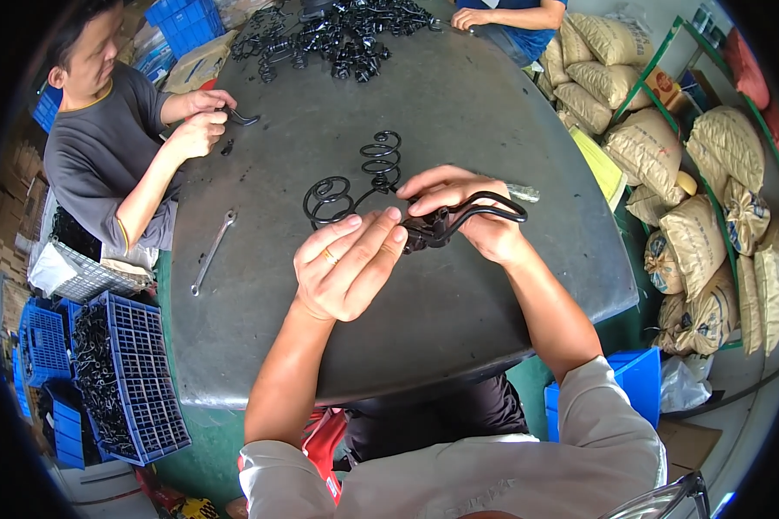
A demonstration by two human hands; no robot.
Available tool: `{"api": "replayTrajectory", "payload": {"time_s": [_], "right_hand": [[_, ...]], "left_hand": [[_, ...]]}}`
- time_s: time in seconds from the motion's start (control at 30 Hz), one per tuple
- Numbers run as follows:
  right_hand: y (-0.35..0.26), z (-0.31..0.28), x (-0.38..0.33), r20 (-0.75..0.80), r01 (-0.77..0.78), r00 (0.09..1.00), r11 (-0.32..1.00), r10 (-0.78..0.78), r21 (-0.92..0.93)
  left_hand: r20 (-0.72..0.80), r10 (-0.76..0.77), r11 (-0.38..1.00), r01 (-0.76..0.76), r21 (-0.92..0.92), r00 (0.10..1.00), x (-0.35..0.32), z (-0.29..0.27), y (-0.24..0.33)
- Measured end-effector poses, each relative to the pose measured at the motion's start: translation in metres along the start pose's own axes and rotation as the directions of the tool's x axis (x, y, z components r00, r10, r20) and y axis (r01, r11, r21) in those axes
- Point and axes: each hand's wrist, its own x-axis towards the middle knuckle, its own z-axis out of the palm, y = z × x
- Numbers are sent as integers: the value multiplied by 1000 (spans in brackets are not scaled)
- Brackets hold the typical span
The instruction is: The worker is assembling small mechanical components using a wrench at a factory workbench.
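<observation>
Black double-coil spring (381,182) is held over the table (441,337) by half-closed fingers of the left hand (346,264) and right hand (469,212); if either grip were loosened, it could be dropped.

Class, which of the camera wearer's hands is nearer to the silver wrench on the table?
Left. The left hand is to the right of the wrench, not touching it; the right hand is farther to the right, beyond the left hand.
</observation>
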Motion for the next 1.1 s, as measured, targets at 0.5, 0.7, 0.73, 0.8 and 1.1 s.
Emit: {"api": "replayTrajectory", "payload": {"time_s": [0.5, 0.7, 0.73, 0.8, 1.1], "right_hand": [[-17, 16, 3, -2, 43, 999, 993, -43, 113], [-19, 26, -3, -103, -31, 994, 992, 44, 125], [-20, 27, -4, -103, -69, 991, 983, 87, 170], [-21, 26, -7, -114, -116, 985, 982, 133, 150], [-25, 20, -4, -84, -127, 987, 982, 139, 140]], "left_hand": [[-40, -162, 984, 159, -83, 986, 2, 1, 7], [-4, -431, 833, 397, -386, 902, -3, 13, 20], [38, -493, 776, 459, -433, 869, -5, 13, 24], [90, -561, 698, 529, -483, 823, -6, 13, 32], [268, -520, 554, 559, -617, 811, 1, 7, 23]]}}
